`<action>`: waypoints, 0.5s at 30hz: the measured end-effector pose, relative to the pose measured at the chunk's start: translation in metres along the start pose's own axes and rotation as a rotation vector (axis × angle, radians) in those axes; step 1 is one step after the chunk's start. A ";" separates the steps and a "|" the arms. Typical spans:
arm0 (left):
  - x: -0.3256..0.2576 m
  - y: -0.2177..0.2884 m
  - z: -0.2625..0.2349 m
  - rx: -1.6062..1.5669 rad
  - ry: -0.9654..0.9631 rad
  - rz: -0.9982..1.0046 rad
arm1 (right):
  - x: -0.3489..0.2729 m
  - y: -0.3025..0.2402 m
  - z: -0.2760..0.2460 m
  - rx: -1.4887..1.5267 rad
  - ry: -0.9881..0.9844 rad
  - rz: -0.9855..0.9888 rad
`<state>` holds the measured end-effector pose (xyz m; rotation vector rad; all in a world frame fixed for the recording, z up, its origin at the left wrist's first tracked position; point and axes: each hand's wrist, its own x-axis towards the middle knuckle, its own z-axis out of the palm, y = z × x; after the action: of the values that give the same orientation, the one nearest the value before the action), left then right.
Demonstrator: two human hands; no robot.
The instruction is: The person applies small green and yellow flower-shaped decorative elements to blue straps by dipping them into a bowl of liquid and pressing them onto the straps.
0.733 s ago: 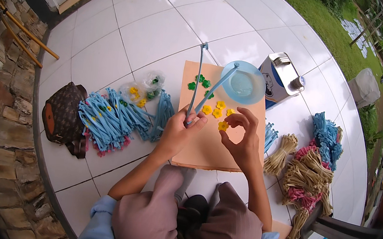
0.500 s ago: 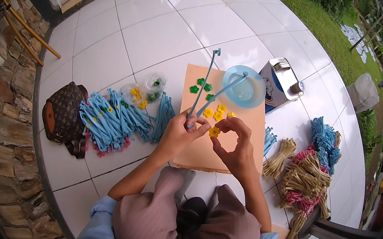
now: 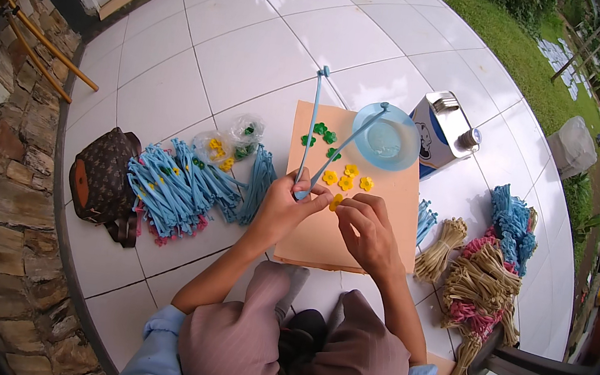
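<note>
My left hand is closed on the folded middle of a light blue cord, whose two knotted ends stick up and apart in a V. Facing it, my right hand pinches a yellow flower-shaped bead, seen nearly edge-on. The bead is close to my left fingertips; whether it touches the cord I cannot tell. Beneath both hands lies a peach-coloured board. Several loose yellow flower beads and several green flower beads rest on its far part.
A translucent blue dish and a rectangular metal can stand at the far right. Left are bundled blue cords, bead bags and a brown bag. Tan cord bundles and a dark chair leg are right.
My right hand has rolled over, turning the yellow bead from face-on to nearly edge-on. The cord's free ends have swung left, and a loose yellow bead behind my fingers now shows fully.
</note>
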<state>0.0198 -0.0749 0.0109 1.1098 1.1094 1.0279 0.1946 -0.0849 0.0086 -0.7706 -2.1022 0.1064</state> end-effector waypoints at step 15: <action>-0.010 0.009 0.010 -0.018 0.063 0.158 | 0.009 -0.010 -0.013 0.462 0.362 0.337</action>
<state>0.0272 -0.0844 0.0219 1.1724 1.0729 1.2014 0.1957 -0.0908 0.0271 -0.7821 -1.5117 0.5708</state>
